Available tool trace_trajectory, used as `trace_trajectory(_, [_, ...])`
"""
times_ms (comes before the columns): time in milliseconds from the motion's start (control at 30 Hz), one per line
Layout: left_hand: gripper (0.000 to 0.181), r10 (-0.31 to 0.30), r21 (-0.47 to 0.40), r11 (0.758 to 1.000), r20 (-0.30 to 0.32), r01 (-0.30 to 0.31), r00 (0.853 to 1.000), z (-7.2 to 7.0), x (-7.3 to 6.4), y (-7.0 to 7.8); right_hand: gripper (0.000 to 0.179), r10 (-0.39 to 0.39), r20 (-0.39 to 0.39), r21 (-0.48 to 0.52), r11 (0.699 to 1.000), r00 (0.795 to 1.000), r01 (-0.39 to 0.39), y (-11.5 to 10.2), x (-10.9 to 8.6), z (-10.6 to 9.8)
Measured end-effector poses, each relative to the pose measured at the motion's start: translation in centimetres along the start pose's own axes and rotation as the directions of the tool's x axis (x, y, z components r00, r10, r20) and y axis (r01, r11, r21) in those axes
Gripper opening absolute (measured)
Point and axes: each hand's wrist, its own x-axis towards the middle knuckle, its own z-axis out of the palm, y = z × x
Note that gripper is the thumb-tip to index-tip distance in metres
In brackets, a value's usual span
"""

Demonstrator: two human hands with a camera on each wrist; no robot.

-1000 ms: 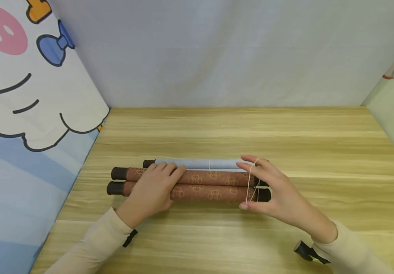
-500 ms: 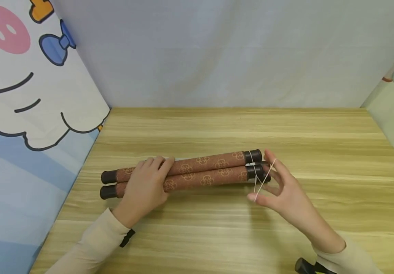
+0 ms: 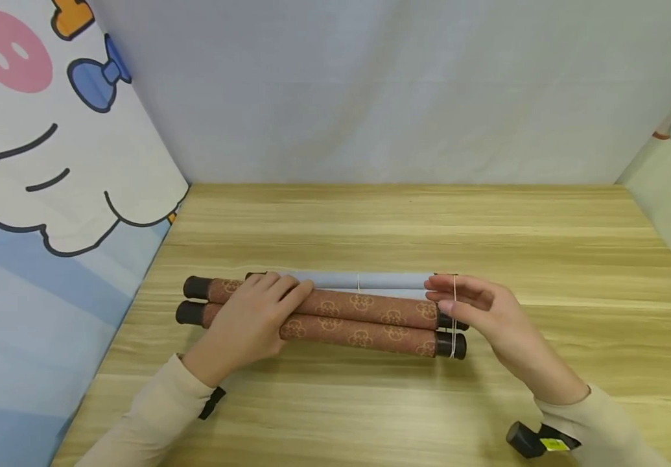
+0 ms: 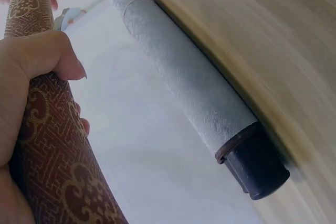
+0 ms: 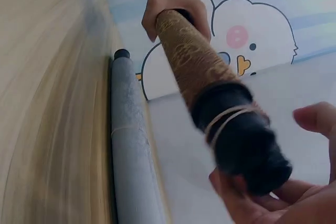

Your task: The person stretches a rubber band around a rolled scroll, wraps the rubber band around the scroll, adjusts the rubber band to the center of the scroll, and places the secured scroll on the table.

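Observation:
My left hand [image 3: 247, 318] grips two brown scrolls [image 3: 364, 337] with gold patterns and dark end knobs, its thumb lying over one roll in the left wrist view. A thin rubber band [image 5: 228, 114] loops round a dark knob in the right wrist view. In the head view this band also runs up across the right hand's fingers; whether it is hooked on them I cannot tell. My right hand [image 3: 507, 331] is beside the knobs, thumb apart from fingers in its wrist view. Behind the brown scrolls lies a grey-blue scroll [image 3: 335, 280], banded at its middle and partly hidden.
The wood-grain table [image 3: 370, 220] extends around the scrolls. A pale cloth wall [image 3: 335, 91] rises behind it, and a cartoon-printed sheet [image 3: 20, 162] stands along the left edge. Dark wrist cameras [image 3: 524, 440] hang at both sleeves.
The brown scrolls' right ends swung away from me, then back toward me, uncovering the grey-blue scroll again. The band was stretched between right thumb and fingers; now it sits tighter on the knobs.

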Motion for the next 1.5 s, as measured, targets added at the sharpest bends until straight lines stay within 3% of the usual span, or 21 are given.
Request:
trace_trajectory(133, [0.073, 0.008, -0.002, 1.000, 0.016, -0.008, 1.000, 0.0, 0.0, 0.2, 0.034, -0.067, -0.120, -0.141, 0.989, 0.991, 0.050, 0.2, 0.4, -0.8])
trace_trajectory(300, [0.077, 0.061, -0.030, 0.998, 0.063, -0.060, 0.996, 0.4, 0.1, 0.7, 0.033, -0.202, -0.299, -0.192, 0.970, 0.932, 0.149, 0.4, 0.8, -2.4])
trace_trajectory(400, [0.078, 0.035, -0.021, 0.999, 0.091, -0.034, 0.995, 0.6, 0.1, 0.8, 0.030, -0.241, -0.329, -0.194, 0.963, 0.913, 0.185, 0.5, 0.7, -3.0])
trace_trajectory(533, [0.082, -0.006, 0.003, 1.000, 0.121, 0.006, 0.993, 0.8, 0.0, 0.6, 0.025, -0.262, -0.295, -0.240, 0.951, 0.919, 0.194, 0.6, 0.6, -3.2])
trace_trajectory(1500, [0.077, -0.028, -0.003, 1.000, 0.160, 0.029, 0.987, 1.0, -0.2, 0.4, 0.016, -0.224, -0.276, -0.315, 0.940, 0.935, 0.132, 0.7, 0.2, -3.0])
